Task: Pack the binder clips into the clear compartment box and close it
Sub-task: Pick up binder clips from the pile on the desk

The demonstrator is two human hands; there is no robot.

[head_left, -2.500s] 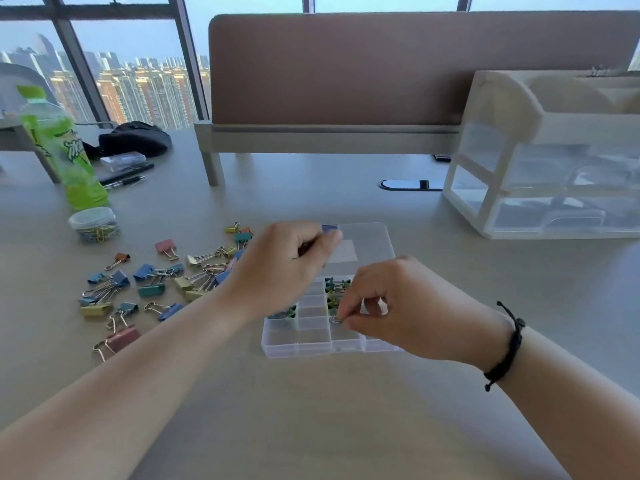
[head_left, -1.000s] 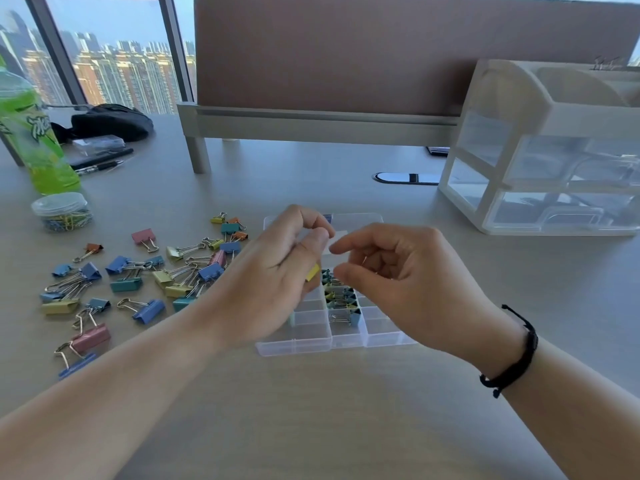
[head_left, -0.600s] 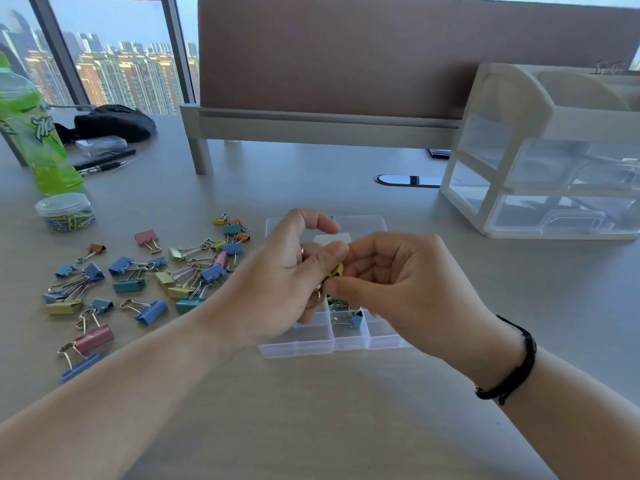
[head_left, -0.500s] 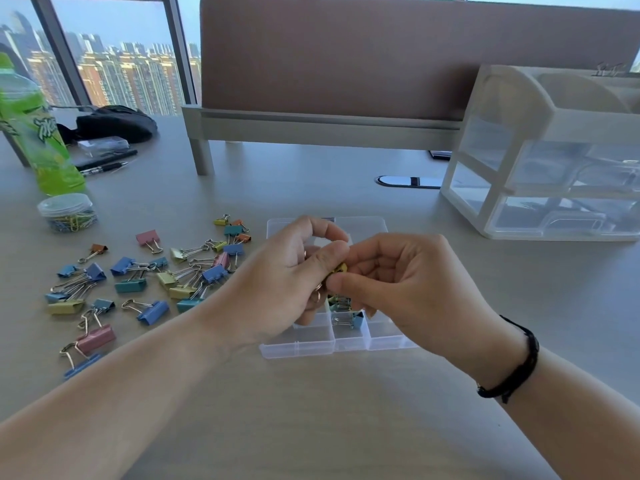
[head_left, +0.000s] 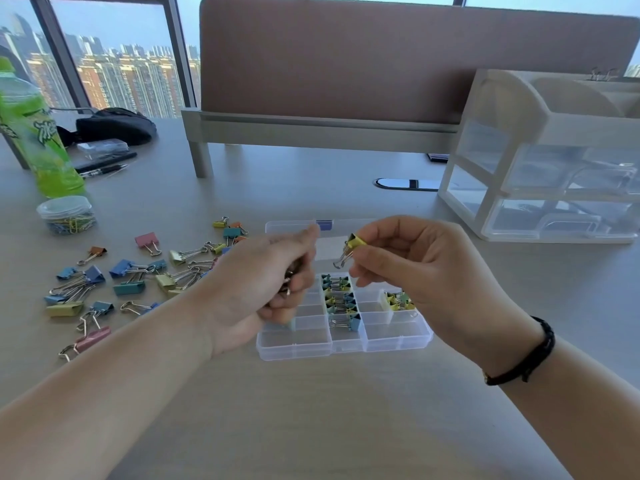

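Observation:
The clear compartment box [head_left: 346,342] lies open on the table in front of me, its lid [head_left: 294,226] folded back. Small binder clips [head_left: 339,299] fill several middle compartments, and a few more sit in a right compartment [head_left: 398,301]. My right hand [head_left: 426,268] hovers above the box and pinches a yellow binder clip [head_left: 351,247] by its body, wire handles hanging down. My left hand [head_left: 263,285] is curled over the box's left side with more clips gripped in its fingers; only their metal handles show. Loose coloured binder clips [head_left: 131,282] are scattered on the table to the left.
A tub of paper clips [head_left: 67,216] and a green bottle [head_left: 38,140] stand at far left, with pens and a black pouch [head_left: 116,124] behind. A clear drawer unit [head_left: 554,161] stands at right. A brown desk divider [head_left: 346,64] runs across the back.
My right hand took the yellow clip from my left hand's fingers and moved up and right with it. The two hands, joined half a second ago, are now apart.

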